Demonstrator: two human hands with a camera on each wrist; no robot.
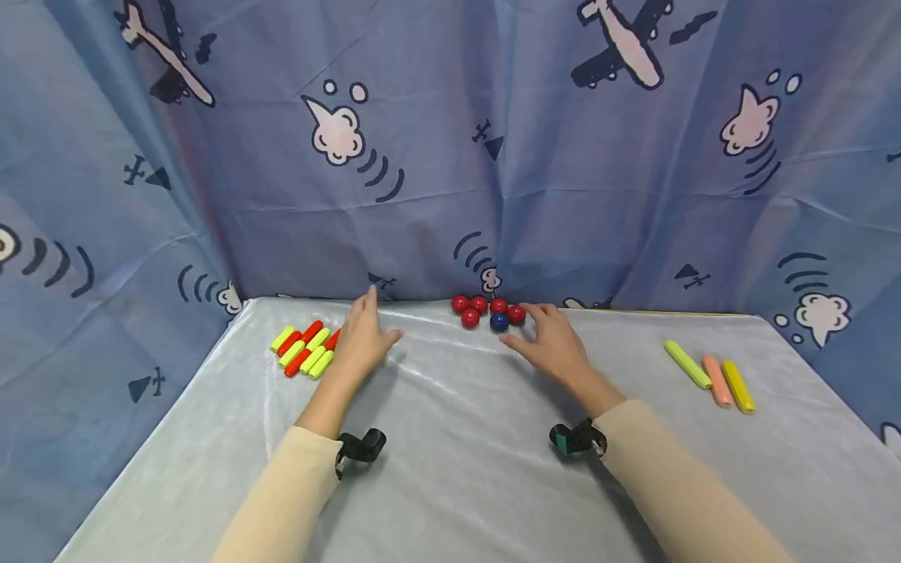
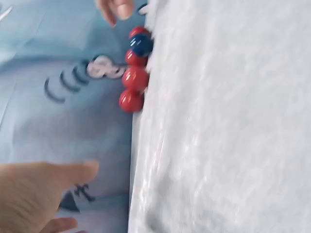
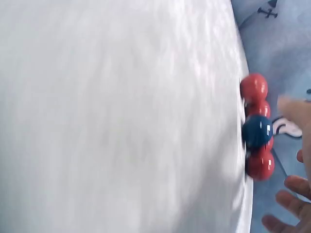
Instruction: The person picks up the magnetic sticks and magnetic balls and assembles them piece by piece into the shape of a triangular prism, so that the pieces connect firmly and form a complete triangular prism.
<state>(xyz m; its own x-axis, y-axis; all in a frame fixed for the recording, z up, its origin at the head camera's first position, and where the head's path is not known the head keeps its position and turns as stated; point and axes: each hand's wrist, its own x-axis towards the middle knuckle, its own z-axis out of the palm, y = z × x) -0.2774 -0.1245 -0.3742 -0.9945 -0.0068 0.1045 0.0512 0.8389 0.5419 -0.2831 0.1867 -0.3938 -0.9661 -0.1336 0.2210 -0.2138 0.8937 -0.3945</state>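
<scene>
Your right grip (image 1: 552,344), a bare hand with thumb and fingers spread apart, reaches in at the right end of a cluster of small glossy balls near the far edge of the desk (image 1: 450,469), which is covered in pale, shiny cloth. The cluster lies just left of that hand: one dark blue ball (image 1: 499,321) at the front, and five red balls (image 1: 470,318) beside and behind it. Your thumb is just in front of the blue ball, and your forefinger is by the rightmost red one; whether either touches, you cannot tell. The balls have no long axis, though the group runs left to right. Your left grip (image 1: 360,340) is farther from them, fingers extended, thumb apart, and nothing shows in either hand. Just left of it, partly hidden by it, lies a bundle of short red and lime-green sticks (image 1: 292,354), side by side, slanting away to the right. Well off to the right rest a lime-green stick (image 1: 687,364), a salmon-pink stick (image 1: 716,381) and a yellow stick (image 1: 738,386). A blue curtain (image 1: 422,211) printed with aeroplanes rises close behind the balls, probably leaving little room on their far side; the neighbouring reds crowd the blue.
</scene>
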